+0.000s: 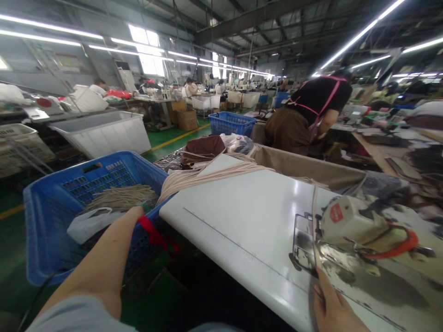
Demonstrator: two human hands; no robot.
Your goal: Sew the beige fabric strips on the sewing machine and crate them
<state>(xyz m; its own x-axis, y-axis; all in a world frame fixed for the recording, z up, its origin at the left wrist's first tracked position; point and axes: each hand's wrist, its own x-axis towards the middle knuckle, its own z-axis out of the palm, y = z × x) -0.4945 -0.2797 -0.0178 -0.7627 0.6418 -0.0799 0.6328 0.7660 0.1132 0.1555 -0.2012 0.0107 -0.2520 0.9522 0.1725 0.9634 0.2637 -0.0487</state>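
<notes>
Beige strap (214, 174): thin, flat, bundled over the table (249, 221) far-left corner. Right hand (334, 306) pinches one strand at the near edge. Left hand (138, 213) reaches into the blue crate (44, 221); grip cannot be told.

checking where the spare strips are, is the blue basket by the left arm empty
No, the blue basket holds a bundle of beige strips and a white plastic bag, with the left hand reaching over its rim.

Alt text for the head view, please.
The left hand reaches into a blue crate of beige straps, while the right hand pinches a beige strap at a sewing machine on a white table.
</notes>
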